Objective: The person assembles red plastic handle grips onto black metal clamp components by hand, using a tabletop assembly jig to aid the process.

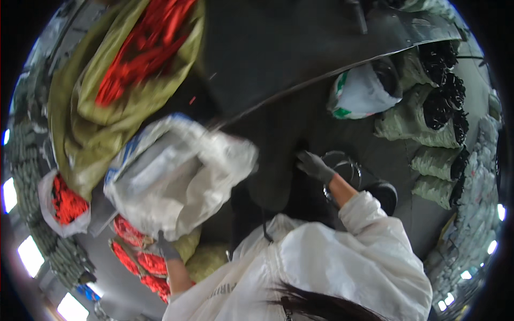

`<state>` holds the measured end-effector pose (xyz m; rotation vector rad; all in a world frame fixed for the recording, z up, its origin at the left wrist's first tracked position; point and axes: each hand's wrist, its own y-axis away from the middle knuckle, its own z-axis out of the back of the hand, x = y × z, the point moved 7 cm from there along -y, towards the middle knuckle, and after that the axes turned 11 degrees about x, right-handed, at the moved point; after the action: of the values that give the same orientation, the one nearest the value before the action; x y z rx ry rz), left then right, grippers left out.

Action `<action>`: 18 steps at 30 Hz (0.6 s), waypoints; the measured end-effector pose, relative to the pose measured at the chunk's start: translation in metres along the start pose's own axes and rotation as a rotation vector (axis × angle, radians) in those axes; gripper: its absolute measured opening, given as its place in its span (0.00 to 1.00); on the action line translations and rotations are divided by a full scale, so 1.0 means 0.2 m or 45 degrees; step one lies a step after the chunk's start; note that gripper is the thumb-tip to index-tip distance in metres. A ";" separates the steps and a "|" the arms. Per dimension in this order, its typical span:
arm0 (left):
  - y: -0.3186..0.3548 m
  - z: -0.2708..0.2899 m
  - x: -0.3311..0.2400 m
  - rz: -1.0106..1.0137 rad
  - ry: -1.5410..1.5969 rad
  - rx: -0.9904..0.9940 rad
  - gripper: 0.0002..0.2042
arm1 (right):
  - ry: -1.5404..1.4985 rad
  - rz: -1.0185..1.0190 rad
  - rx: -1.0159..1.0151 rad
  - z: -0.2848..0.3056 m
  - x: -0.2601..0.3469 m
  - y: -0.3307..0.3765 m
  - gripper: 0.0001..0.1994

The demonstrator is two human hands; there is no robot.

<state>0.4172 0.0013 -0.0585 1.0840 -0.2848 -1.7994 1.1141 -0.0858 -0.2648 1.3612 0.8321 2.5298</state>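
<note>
A large white woven sack (pixel 160 214) with a blue edge gapes open to my left. At its near lower rim is my left hand (pixel 169 250) in a grey glove, closed on the sack's edge, its fingertips partly hidden. My right hand (pixel 316 166), also grey-gloved, hovers over my dark lap with nothing in it, fingers stretched out. Just beside its wrist are the shiny metal rings of a round stool or stand (pixel 342 165).
A dark worktable (pixel 278 48) spans the far side. Far left, an olive sack (pixel 69 123) holds red strips (pixel 144 53). Several sacks with red contents (pixel 152 262) lie at lower left. To the right sit a white-green bag (pixel 367 91) and pale sacks of black material (pixel 439 160).
</note>
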 end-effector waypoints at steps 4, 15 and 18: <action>1.33 -0.90 -0.92 -1.509 -1.187 -0.636 0.36 | 0.124 -0.629 0.101 0.49 -1.13 0.46 0.18; 2.43 -3.25 -1.71 -2.293 -1.370 0.805 0.32 | -0.650 -0.821 0.405 0.36 -2.51 1.47 0.23; 2.31 -3.41 -1.84 -2.394 -1.356 0.984 0.34 | -0.229 -0.872 0.564 0.40 -2.30 1.31 0.23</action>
<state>1.2775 0.2565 0.0325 0.5460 -0.7572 -4.1765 1.4763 -0.4470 -0.4230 1.1080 1.5568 1.7372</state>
